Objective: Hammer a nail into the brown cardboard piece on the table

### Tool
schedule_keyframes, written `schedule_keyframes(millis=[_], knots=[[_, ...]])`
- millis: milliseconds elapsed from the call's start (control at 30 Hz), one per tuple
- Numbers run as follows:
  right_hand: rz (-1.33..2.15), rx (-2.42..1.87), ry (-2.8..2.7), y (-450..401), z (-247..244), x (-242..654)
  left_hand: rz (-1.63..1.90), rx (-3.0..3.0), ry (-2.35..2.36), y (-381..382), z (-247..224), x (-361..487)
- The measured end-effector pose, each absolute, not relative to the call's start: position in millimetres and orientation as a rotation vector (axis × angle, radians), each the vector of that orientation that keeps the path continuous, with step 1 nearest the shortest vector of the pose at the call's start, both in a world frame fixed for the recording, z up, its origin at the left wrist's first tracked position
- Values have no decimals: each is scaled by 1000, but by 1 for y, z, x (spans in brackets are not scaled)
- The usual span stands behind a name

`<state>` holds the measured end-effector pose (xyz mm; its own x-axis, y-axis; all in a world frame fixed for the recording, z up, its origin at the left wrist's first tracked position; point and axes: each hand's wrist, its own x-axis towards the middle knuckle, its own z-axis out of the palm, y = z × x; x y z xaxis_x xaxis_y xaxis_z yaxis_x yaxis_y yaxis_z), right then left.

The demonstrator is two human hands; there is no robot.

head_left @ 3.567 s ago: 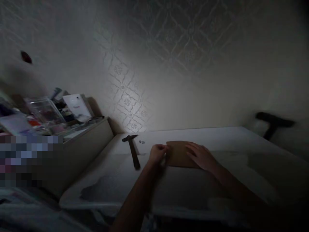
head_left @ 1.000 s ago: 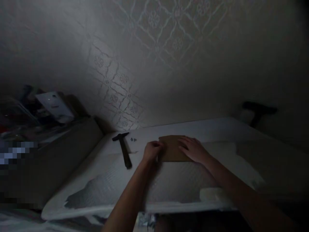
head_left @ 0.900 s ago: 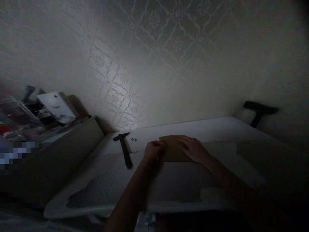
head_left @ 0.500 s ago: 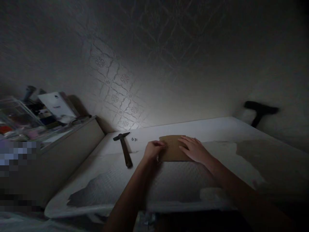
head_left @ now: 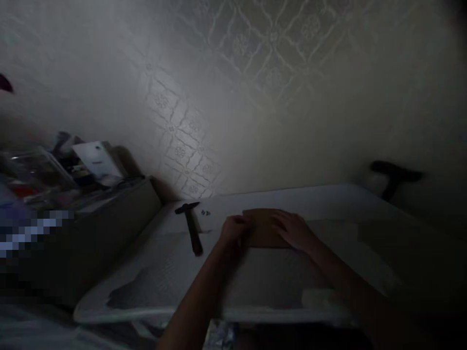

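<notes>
Two bare hands at a piece of brown cardboard (head_left: pixel 260 232) on a pale bench (head_left: pixel 335 201), in dim light. The cardboard lies flat near the middle of the bench, between the hands. The left hand (head_left: pixel 234 231) is at its left edge, thumb and fingers drawn closely together; whether they pinch anything cannot be told. The right hand (head_left: pixel 294 231) rests flat over the right part, palm down, fingers extended and slightly apart. Left of the left hand, and apart from it, a hammer (head_left: pixel 192 228) lies with its head toward the patterned wall (head_left: pixel 248 136) and its handle toward the viewer. Just right of the hammer head are a few small items (head_left: pixel 206 213), too small to identify. At far right, a dark T-shaped object (head_left: pixel 394 173) appears blurred.
</notes>
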<state>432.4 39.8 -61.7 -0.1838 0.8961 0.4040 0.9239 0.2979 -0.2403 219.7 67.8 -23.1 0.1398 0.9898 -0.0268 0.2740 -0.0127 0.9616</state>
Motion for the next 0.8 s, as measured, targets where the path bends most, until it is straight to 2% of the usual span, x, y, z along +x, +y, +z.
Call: schedule_keyframes(millis=[133, 233, 367, 500, 600, 800], knots=[[-73, -1598, -2090, 41, -63, 432, 948, 1544, 1337, 72, -6, 214], [-77, -1582, -2074, 42, -65, 432, 897, 1755, 1544, 73, 14, 195], [-79, -1554, -2052, 46, -70, 434, 553, 2049, 2143, 58, 27, 158], [-76, -1506, -2041, 51, -76, 436, 265, 1966, 2493, 39, 18, 129], [-91, -1484, -2020, 53, -79, 436, 265, 1824, 2488, 36, 10, 118], [-111, -1403, -1980, 56, -82, 440, 591, 1589, 2348, 51, 14, 104]])
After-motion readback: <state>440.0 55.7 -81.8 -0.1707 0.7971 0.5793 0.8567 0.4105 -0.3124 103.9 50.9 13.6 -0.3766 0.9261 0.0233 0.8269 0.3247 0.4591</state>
